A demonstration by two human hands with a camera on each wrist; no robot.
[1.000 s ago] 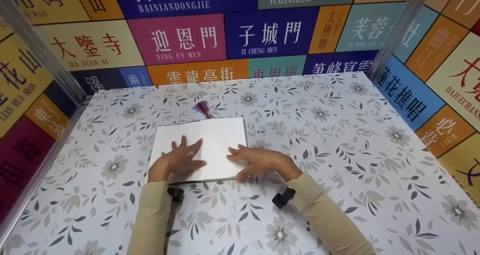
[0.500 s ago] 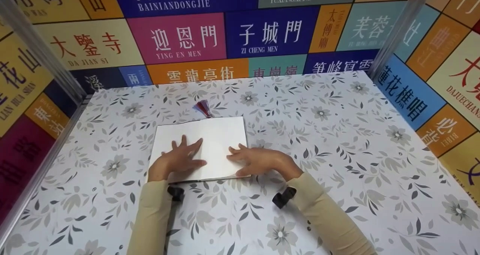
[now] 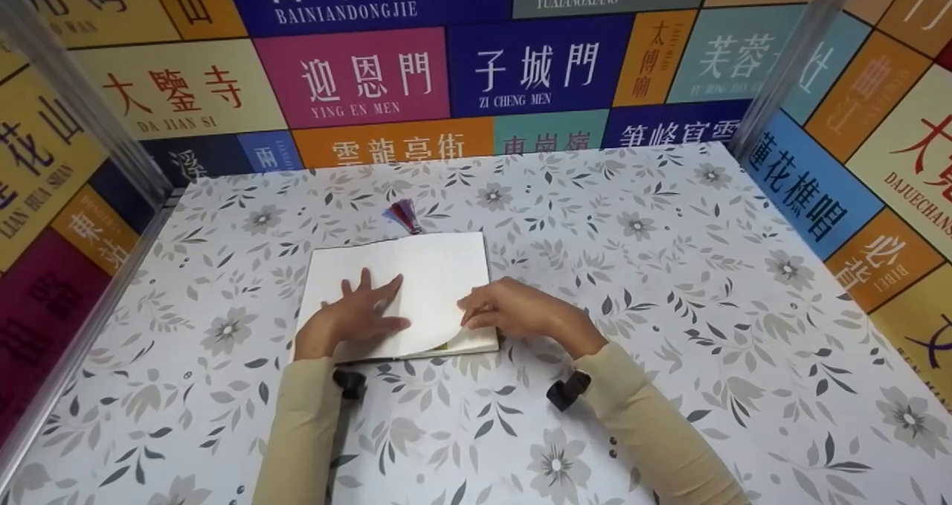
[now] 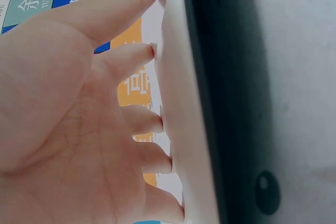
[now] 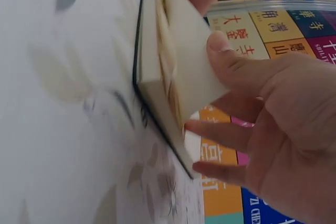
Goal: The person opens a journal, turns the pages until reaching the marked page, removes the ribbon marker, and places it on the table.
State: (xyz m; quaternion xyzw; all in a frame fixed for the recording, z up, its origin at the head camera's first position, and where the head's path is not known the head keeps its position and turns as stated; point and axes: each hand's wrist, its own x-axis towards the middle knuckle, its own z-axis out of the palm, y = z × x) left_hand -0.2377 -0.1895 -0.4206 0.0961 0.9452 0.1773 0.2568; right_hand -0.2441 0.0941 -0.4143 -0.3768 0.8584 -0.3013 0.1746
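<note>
An open notebook (image 3: 435, 267) with blank white pages and a dark cover edge lies on the patterned table. My left hand (image 3: 357, 315) rests on its left page with fingers spread; in the left wrist view the fingertips (image 4: 167, 165) touch the paper. At the right page, my right hand (image 3: 520, 308) pinches the lifted near corner of a page (image 5: 197, 72) between thumb and fingers. The right wrist view shows that page bent up from the stack beneath. A red and purple tassel (image 3: 404, 215) sticks out past the notebook's far edge.
A white table (image 3: 669, 267) with a grey leaf and flower print surrounds the notebook. Colourful panels (image 3: 353, 77) with Chinese lettering stand behind and at both sides. Black straps (image 3: 569, 391) sit at the wrists.
My right hand has gone from lying on the right page with fingers spread to pinching that page, whose near corner is now lifted. The left hand has stayed put.
</note>
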